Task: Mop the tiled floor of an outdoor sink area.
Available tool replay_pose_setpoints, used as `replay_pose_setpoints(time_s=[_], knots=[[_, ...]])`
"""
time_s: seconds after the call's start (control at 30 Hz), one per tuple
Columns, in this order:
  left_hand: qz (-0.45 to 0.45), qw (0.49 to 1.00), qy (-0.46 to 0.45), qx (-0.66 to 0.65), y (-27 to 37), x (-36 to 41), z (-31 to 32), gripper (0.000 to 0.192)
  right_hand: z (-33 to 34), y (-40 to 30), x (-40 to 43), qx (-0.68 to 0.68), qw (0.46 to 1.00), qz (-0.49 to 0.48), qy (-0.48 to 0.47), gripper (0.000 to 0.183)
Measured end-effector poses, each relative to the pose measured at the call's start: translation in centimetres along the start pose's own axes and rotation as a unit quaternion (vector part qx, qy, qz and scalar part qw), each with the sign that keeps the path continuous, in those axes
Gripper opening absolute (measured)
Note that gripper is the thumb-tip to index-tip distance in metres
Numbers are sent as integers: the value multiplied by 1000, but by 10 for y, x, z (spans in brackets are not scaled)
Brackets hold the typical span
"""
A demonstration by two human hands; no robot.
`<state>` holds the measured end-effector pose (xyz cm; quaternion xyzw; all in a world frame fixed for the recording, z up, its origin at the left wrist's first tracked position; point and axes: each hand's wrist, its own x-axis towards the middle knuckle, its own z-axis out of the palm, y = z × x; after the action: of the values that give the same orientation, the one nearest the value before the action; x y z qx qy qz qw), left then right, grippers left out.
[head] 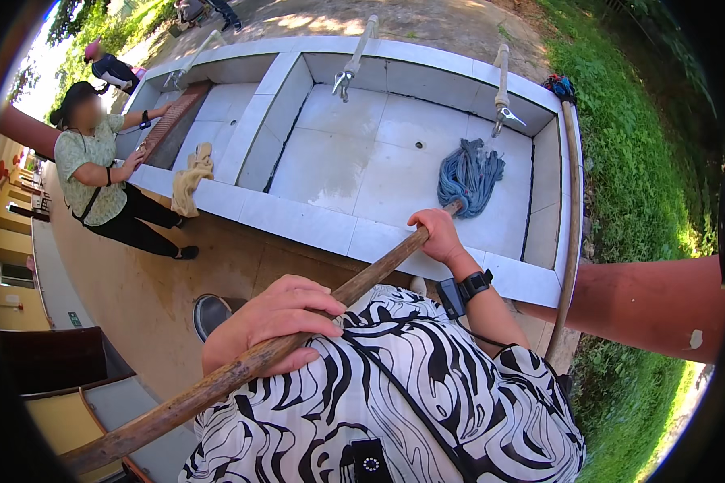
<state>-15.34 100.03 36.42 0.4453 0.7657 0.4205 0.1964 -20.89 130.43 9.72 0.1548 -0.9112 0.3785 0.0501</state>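
Note:
A string mop with a blue-grey head [470,178] lies in a white-tiled sink basin [326,163]. Its wooden handle [380,268] slants back over the front ledge and across my body to the lower left. My right hand [440,235] is closed around the handle near the mop head, above the ledge. Farther up the handle, my left hand [272,326] holds it with the fingers over the top. Just above the mop strands is a metal tap [501,118], and a little water appears to fall from it.
A co-worker [96,163] stands at the left basin, hands on a ridged reddish slab [172,124]. A tan cloth [193,181] hangs over the ledge. Another mop's handle [571,193] leans along the right rim. A grey bucket [211,317] stands behind my left hand. A red column [646,308] rises at right.

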Motion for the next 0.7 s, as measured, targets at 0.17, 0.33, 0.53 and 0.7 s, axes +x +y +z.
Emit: replay_pose_setpoints(time_s=[0.17, 0.33, 0.53, 0.7], knots=[[9, 1000, 3, 4, -3, -2, 1, 27, 1, 0, -1, 2, 1000, -5, 9, 19], [9, 1000, 0, -4, -1, 1, -1, 31, -2, -3, 0, 8, 1000, 3, 2, 18], [9, 1000, 2, -4, -2, 2, -1, 30, 1, -1, -1, 12, 1000, 1, 16, 17], [5, 1000, 4, -9, -1, 2, -2, 30, -2, -3, 1, 8, 1000, 9, 3, 17]])
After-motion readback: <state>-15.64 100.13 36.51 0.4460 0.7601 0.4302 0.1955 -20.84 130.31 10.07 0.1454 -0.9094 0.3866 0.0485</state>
